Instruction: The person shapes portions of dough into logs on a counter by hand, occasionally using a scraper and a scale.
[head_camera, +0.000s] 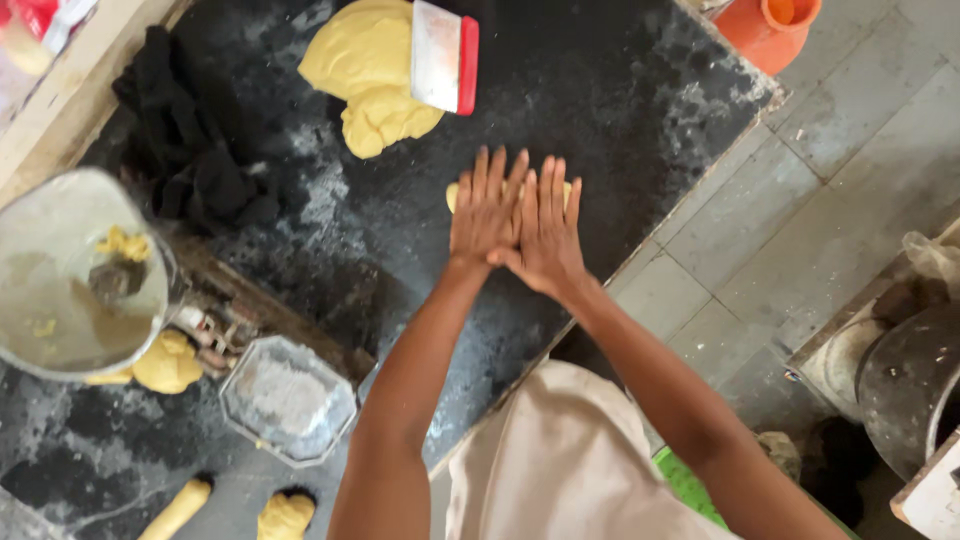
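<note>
Both hands flat, fingers spread — my left hand and right hand press side by side on a small dough piece on the black tabletop, no grip closed on it. Big dough lump w/ a red-edged scraper sits just beyond — flour tray near my left elbow.

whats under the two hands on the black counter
A piece of yellow dough lies flat beneath the left hand and right hand, both pressed on it side by side. Only its edges show past the fingers; the rest is covered, so its full shape cannot be seen.
</note>
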